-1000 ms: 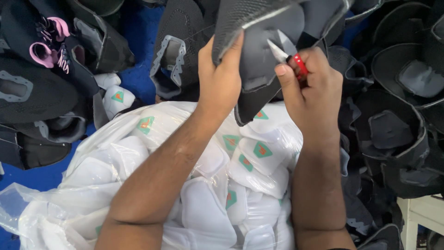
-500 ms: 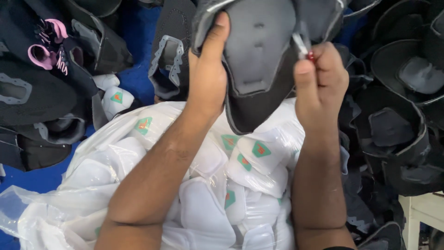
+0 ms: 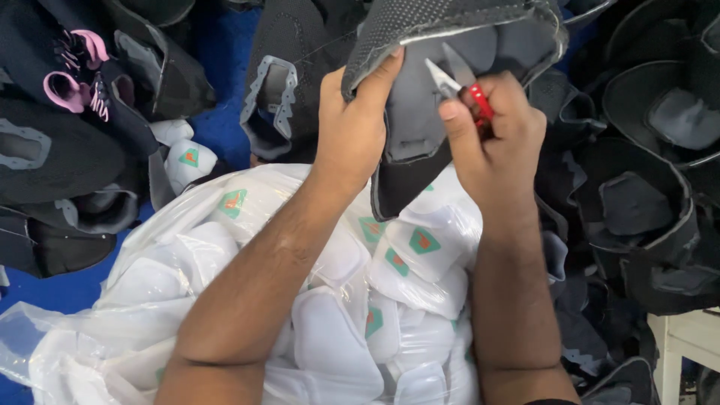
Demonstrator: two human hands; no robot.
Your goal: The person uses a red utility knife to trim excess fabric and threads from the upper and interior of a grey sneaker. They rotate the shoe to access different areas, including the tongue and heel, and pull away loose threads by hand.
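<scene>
While we look down, left hand [image 3: 356, 131] pinching dark grey mesh shoe upper [image 3: 420, 90] held far centre, right hand [image 3: 499, 142] closed around red-handled thread snips [image 3: 461, 86], blades against upper, clear bag of white pads [image 3: 322, 315] near.

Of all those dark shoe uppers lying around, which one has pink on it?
The black upper at the top left corner of the pile: it alone carries pink loops and trim. The others, including the one held in the hands, are only black and grey.

Clear plastic bag [image 3: 150, 247] of white pads under the forearms (green diamond labels [image 3: 424, 241], orange-centred)
</scene>
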